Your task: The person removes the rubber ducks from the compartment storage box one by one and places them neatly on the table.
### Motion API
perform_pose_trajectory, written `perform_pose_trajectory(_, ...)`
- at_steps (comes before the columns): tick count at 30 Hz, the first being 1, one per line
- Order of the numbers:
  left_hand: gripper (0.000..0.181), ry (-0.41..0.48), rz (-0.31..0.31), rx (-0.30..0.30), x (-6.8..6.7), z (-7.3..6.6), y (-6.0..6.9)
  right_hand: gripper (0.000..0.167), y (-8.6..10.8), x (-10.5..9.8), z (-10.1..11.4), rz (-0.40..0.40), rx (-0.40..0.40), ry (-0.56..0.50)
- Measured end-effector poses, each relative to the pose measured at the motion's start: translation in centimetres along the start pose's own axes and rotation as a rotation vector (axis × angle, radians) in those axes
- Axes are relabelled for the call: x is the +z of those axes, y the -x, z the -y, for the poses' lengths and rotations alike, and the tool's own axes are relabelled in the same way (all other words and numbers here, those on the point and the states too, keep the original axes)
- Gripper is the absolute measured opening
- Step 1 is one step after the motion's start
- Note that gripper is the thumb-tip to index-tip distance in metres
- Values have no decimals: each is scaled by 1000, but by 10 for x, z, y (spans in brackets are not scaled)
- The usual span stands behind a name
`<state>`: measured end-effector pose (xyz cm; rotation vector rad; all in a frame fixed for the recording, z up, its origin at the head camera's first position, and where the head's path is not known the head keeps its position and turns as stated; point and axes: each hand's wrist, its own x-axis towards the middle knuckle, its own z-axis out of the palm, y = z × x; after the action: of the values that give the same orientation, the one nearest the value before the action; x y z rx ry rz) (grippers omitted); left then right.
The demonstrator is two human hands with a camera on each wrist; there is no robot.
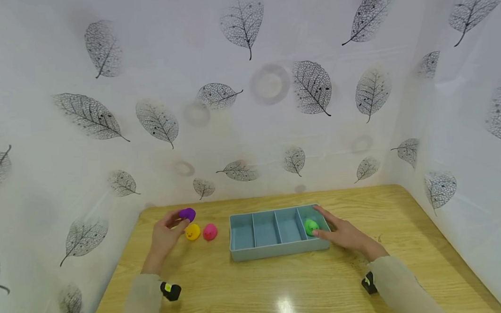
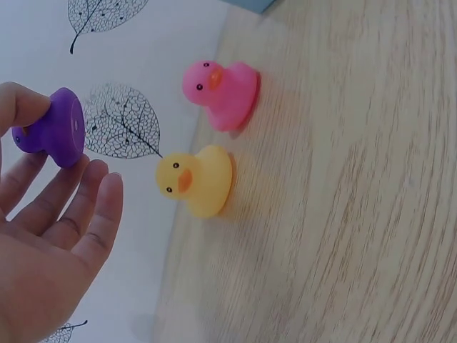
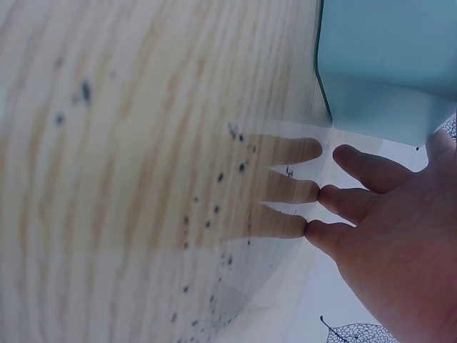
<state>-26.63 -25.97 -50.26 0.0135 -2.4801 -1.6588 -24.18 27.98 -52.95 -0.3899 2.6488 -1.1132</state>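
My left hand [image 1: 164, 236] pinches a purple rubber duck [image 2: 53, 128] between thumb and fingers, raised above the table with its flat base facing outward. Just beside it, a yellow duck [image 1: 192, 232] and a pink duck [image 1: 209, 232] stand on the tabletop. A blue-grey divided tray [image 1: 281, 250] lies in the middle, with a green duck [image 1: 310, 226] in its rightmost compartment. My right hand [image 1: 345, 233] rests at the tray's right end, fingers spread, the thumb reaching over the rim near the green duck. In the right wrist view, several fingertips touch the table outside the tray.
The wooden table [image 1: 257, 288] has its back edge along a pale curtain [image 1: 191, 169] printed with leaves, which also hangs at both sides. A black wrist camera [image 1: 170, 291] sits at the left cuff, another camera [image 1: 369, 283] at the right.
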Motion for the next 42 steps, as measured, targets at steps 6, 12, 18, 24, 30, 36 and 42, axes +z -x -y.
perform_pose_trajectory(6, 45, 7, -12, -8, -7, 5, -1, 86, 0, 1, -1, 1, 0, -6)
perform_pose_trajectory(12, 42, -26, -20, -14, -14, 6, 1, 84, 0, 0, -2, 3, 5, -5)
perform_pose_trajectory(18, 39, -120, -73, 9, -18, 15, 0, 86, -1, 0, -2, 5, 8, -4)
perform_pose_trajectory(24, 42, -212, -71, 9, -21, 23, 0, 86, -1, 1, -2, -3, 0, 13)
perform_pose_trajectory(30, 45, -246, -37, -22, -23, 25, 1, 85, -1, 1, -1, -9, 3, 10)
perform_pose_trajectory(36, 46, -281, -16, -36, -22, 29, 2, 86, 0, 2, 0, -6, 0, 8)
perform_pose_trajectory(42, 46, -318, -2, -63, -20, 33, 3, 85, 0, 2, 0, -12, -2, 16)
